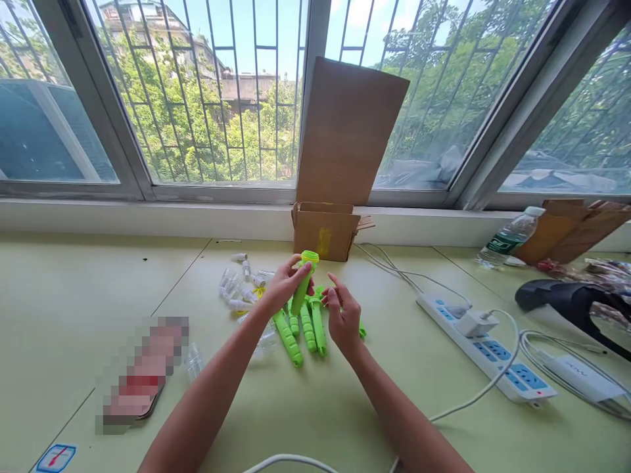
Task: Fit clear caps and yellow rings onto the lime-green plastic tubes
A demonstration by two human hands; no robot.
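Note:
My left hand [284, 284] is closed around a bright green ribbed plastic handle [300, 301], held tilted with its yellow-ringed open end up. What the handle belongs to I cannot make out. To its right, my right hand [345, 317] is raised with the index finger stretched and the fingers apart; nothing shows in it. Several similar green handles [288, 340] lie on the table beneath and between the hands. Left of them is a loose group of clear plastic cups [229, 282], small white parts [239, 305] and yellow pieces [259, 291]. My left forearm hides some of the clear parts.
An open cardboard box [308, 236] stands at the windowsill. On the right are a white power strip [486, 348] with cables, a charger [574, 374], a water bottle [513, 236] and a black curved object [552, 295]. A blurred phone-like item [142, 381] lies left.

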